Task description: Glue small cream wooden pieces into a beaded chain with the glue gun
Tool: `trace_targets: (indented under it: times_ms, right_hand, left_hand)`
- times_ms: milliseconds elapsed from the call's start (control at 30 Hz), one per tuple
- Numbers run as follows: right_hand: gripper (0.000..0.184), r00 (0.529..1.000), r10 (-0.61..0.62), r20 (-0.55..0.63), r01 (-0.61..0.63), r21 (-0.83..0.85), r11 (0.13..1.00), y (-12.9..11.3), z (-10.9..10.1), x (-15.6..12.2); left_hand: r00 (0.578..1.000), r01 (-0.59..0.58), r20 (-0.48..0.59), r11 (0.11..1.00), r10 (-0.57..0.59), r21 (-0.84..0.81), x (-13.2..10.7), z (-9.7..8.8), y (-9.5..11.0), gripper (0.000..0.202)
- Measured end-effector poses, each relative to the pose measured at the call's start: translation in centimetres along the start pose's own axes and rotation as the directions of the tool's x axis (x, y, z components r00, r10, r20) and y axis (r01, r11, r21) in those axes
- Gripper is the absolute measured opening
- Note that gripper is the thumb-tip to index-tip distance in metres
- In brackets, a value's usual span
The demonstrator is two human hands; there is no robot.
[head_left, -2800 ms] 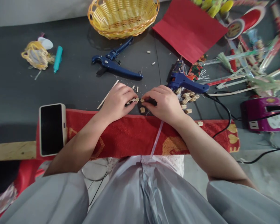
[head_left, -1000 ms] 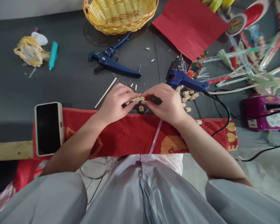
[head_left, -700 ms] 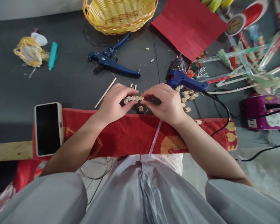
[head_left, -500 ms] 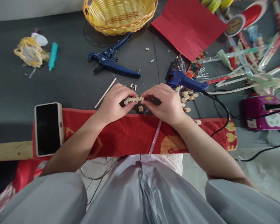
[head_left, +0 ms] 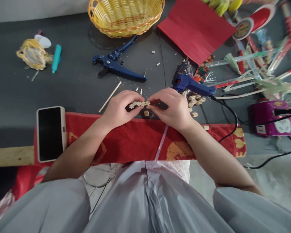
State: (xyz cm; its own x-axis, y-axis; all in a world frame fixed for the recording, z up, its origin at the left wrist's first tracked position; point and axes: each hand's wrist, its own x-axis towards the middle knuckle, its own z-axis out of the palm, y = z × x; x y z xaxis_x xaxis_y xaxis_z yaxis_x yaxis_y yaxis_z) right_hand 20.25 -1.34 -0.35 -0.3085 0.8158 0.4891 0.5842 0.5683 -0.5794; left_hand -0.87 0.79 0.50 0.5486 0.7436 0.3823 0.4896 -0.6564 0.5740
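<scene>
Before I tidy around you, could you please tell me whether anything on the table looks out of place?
Slightly, yes: one small stick bundle lies on the red towel, apart from the pile by the right hand, and two short pale pieces lie loose right of the blue cutter. I see no damage.

Basket (head_left: 126, 22), 12 o'clock: far side cut off. Spool (head_left: 259, 21), 2 o'clock: label illegible. Stick cluster (head_left: 137, 104), dial centre: joins too small to tell. Stick pieces (head_left: 193, 103), 3 o'clock: partly behind right hand (head_left: 173, 105). Phone (head_left: 50, 133), 9 o'clock: one corner behind left forearm (head_left: 80, 149).
</scene>
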Motion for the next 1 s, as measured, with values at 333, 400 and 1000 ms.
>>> trace_targets:
  times_ms: [333,400,1000]
  right_hand:
    - [0.010,1.000,0.017,0.010,-0.017,0.018,1.000,-0.10,-0.19,-0.01]
    - [0.010,1.000,0.011,0.002,-0.011,0.024,1.000,-0.08,-0.20,-0.01]
    - [0.012,0.998,0.052,0.030,-0.053,0.029,0.998,0.01,-0.11,-0.07]
  left_hand:
    - [1.000,-0.017,-0.022,0.999,0.016,-0.027,0.05,0.00,0.10,0.009]
    - [1.000,-0.002,-0.011,1.000,0.002,-0.010,0.04,-0.01,0.06,0.010]
    - [1.000,0.014,0.000,1.000,-0.014,0.008,0.07,0.01,0.12,0.012]
